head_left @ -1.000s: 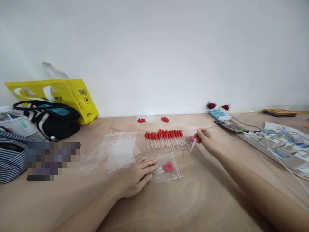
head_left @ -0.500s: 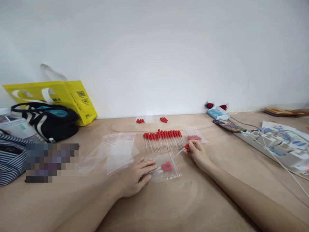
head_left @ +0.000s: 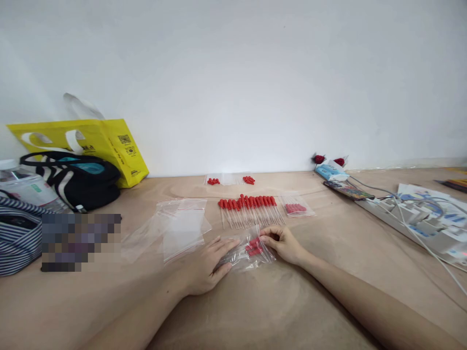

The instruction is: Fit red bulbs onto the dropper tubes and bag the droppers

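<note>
One left hand (head_left: 207,268) and one right hand (head_left: 286,245) are showing. More than ten droppers (head_left: 251,202) are forming one row. One near bag (head_left: 239,257) and one side bag (head_left: 310,212) are each holding at least two more. Two red clusters (head_left: 249,180) are lying behind. Two roses (head_left: 319,159), one jar (head_left: 27,189), one yellow bag (head_left: 116,150), one black bag (head_left: 89,187) and one striped bag (head_left: 24,255) are also appearing.

Dropper bulbs (head_left: 247,201) are red, the tote (head_left: 116,146) yellow, the pouch (head_left: 18,248) striped.
</note>
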Demonstrator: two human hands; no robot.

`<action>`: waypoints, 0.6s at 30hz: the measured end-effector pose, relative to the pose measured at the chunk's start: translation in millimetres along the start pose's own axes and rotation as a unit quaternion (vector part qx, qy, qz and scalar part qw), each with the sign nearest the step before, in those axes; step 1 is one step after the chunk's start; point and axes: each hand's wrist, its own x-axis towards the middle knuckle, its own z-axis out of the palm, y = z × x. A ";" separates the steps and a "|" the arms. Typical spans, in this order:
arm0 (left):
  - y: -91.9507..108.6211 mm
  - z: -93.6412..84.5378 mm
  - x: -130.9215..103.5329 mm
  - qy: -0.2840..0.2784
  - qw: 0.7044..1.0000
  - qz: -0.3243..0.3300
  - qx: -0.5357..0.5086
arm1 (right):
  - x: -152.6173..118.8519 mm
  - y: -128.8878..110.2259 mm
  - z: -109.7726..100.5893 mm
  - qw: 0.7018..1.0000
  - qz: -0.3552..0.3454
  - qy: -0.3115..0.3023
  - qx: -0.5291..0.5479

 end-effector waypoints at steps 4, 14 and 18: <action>-0.8 0.5 -0.1 -0.004 1.000 0.004 0.001 | -3.1 -2.5 -1.9 0.999 0.001 -0.039 -0.001; -0.6 -0.2 -0.1 0.009 1.000 0.022 -0.019 | 8.1 0.8 -20.6 0.993 -0.026 -0.007 -0.119; -1.0 -0.6 0.3 0.008 0.999 0.026 -0.028 | 42.9 -2.9 -48.4 0.936 -0.010 0.136 -0.324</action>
